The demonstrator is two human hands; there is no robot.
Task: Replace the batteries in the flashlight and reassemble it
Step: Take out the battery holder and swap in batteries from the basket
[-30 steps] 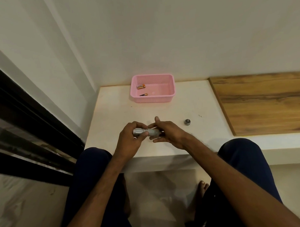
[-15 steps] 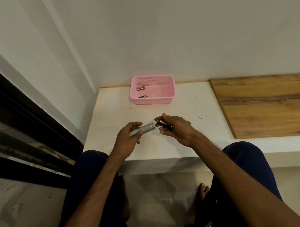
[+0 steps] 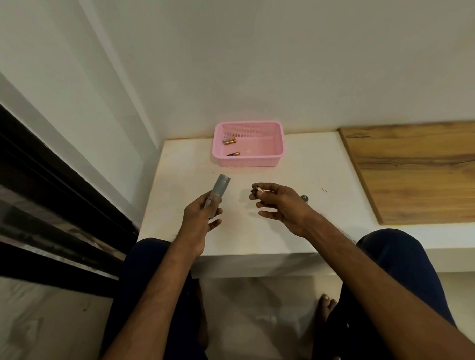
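Left hand (image 3: 198,217) grips flashlight body (image 3: 220,188), right hand (image 3: 281,204) pinches battery (image 3: 258,190) (bare table (image 3: 319,174) between them).

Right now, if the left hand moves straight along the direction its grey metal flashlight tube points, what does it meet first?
Probably the pink plastic basket, near its front left corner; the left hand and grey metal flashlight tube aim there, though depth is unclear.

The left hand (image 3: 202,213) is gripping the flashlight body (image 3: 220,188), thumb lying along it, open end tilting up and away. The right hand (image 3: 279,204) is hovering well apart from it, pinching a battery (image 3: 257,190) at the fingertips, the lower fingers curling loosely. Both forearms are reaching forward over the knees
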